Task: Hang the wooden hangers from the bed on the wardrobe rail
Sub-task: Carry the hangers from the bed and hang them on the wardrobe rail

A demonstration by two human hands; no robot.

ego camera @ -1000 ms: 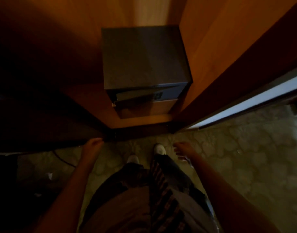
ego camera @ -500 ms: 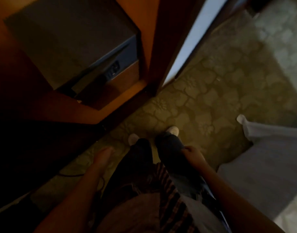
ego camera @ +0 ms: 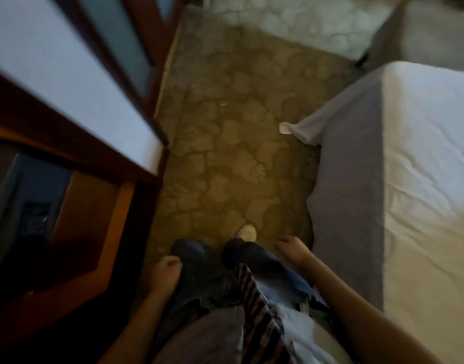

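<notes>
left hand [ego camera: 165, 271] and right hand [ego camera: 294, 249] hang empty, fingers loosely curled — bed [ego camera: 409, 179] lies at 3 o'clock, nearer the right hand, wardrobe [ego camera: 102, 232] at 9 — no wooden hangers visible on the bed's shown part.

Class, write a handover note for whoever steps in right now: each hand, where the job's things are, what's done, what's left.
Left hand: loosely curled by the thigh, empty. Right hand: relaxed, empty.
Bed on the right; no hangers on the part in view. Wardrobe on the left, open; rail out of view.
Done: cannot tell.
Left: likely fetch a hanger from the bed and hang it.
</notes>
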